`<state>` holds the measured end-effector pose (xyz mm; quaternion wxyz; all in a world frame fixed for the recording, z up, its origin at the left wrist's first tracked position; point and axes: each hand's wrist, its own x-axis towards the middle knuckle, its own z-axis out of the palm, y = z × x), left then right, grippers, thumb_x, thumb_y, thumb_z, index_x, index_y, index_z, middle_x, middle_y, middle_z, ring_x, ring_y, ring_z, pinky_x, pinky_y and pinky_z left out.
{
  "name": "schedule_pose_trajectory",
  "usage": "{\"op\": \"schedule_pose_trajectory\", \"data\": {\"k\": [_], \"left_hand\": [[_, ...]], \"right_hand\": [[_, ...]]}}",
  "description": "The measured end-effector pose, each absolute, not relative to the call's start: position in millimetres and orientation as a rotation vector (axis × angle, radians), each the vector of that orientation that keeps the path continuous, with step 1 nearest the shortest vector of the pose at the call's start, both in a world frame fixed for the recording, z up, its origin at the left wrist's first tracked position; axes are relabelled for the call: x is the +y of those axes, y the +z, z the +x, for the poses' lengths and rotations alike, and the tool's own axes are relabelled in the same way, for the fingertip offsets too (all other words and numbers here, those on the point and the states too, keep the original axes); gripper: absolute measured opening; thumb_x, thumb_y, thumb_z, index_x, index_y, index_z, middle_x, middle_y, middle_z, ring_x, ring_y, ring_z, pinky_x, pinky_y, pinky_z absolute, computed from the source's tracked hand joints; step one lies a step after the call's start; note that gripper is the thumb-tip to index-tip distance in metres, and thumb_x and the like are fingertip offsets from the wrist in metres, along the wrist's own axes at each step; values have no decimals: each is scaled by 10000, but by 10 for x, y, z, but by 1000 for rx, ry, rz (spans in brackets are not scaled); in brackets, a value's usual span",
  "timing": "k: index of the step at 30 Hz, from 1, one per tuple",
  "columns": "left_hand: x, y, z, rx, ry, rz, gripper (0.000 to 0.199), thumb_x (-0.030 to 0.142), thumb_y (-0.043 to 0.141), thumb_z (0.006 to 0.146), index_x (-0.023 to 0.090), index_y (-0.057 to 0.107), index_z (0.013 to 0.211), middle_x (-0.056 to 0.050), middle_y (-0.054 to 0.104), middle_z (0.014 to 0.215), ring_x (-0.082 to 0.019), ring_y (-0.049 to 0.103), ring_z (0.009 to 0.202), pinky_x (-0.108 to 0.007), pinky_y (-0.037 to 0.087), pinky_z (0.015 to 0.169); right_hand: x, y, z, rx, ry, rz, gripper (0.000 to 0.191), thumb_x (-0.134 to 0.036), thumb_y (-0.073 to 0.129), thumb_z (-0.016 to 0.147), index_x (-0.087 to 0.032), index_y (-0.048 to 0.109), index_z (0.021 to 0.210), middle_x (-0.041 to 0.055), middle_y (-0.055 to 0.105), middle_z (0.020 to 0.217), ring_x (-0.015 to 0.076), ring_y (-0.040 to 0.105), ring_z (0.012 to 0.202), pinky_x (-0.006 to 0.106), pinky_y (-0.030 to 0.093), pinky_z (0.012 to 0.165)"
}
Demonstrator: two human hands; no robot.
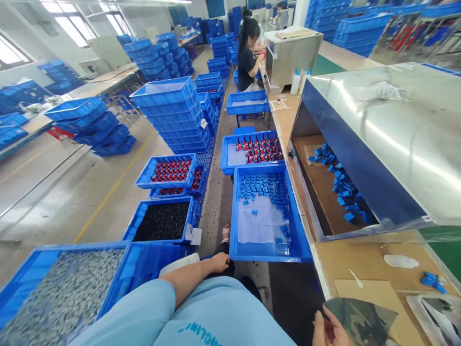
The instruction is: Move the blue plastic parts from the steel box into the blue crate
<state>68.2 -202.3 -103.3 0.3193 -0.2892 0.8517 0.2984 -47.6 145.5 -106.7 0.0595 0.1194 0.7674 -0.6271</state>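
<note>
My right hand (328, 330), at the bottom right beside the bench edge, pinches the corner of a dark, glossy, see-through sheet (360, 315). The sheet lies over a piece of tan cardboard (374, 293). My left hand (220, 262) rests low over my dark-trousered leg, its fingers curled, with nothing visible in it. Just right of that hand stands a blue crate (270, 254), lined with white sheet and bearing rows of small blue plastic parts (264, 185).
A metal hood (382, 110) covers a pile of blue parts (347, 192) on the bench. Left are crates of black pieces (163, 218) and grey pieces (72, 283). Red parts (261, 148) fill a crate ahead. A co-worker (248, 57) sits farther along the bench.
</note>
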Motion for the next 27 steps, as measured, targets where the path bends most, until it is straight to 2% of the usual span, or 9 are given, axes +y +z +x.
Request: {"op": "schedule_pose_trajectory", "data": {"k": [3,8,12,15,19,23,27], "left_hand": [[-2491,-1017,419,2288,741,-652,199,293,565,886,136,620,995,-70,633,1074,-187,590,1009,-413,458,934],[-3439,-930,-284,2368,644,-406,138,186,534,890,143,626,984,-53,652,1057,-162,598,1008,-359,461,927],[-4145,-803,-904,2402,494,-309,186,258,536,905,130,612,1015,-65,639,1057,-175,599,997,-398,474,917],[-4504,-703,-1329,2406,372,-299,239,318,556,895,132,609,1036,-66,627,1069,-194,599,996,-413,490,901],[-4668,-649,-1773,2425,281,-303,285,335,561,891,133,595,1089,-75,606,1128,-220,584,1049,-434,489,913],[-4522,-727,-2074,2445,289,-286,298,307,547,901,144,569,1149,-95,582,1195,-215,566,1091,-449,475,942],[-4264,-895,-2488,2450,312,-197,341,285,576,880,147,547,1191,-100,562,1233,-224,551,1116,-448,460,956]], "right_hand": [[948,-1108,-447,2241,-1975,485,570,-547,750,539,-177,631,955,30,643,722,187,632,629,272,560,568],[88,-1320,-387,2122,-1977,768,536,-485,784,469,-185,648,892,68,687,903,237,669,790,293,584,652],[-591,-1302,-540,2158,-1920,787,549,-516,729,471,-179,646,896,80,677,914,271,671,834,347,573,710],[-856,-1295,-838,2277,-1777,690,558,-518,676,481,-175,642,919,105,655,992,284,657,885,366,557,730],[-882,-1521,-1269,2313,-1663,725,565,-466,650,492,-162,624,968,125,641,1015,302,636,928,396,519,784],[-892,-1832,-1600,2291,-1621,734,564,-416,651,469,-174,607,976,124,640,1020,325,632,933,439,477,858],[-1069,-2056,-1892,2217,-1663,729,649,-434,679,404,-185,583,995,110,637,985,357,632,920,473,478,845]]}}
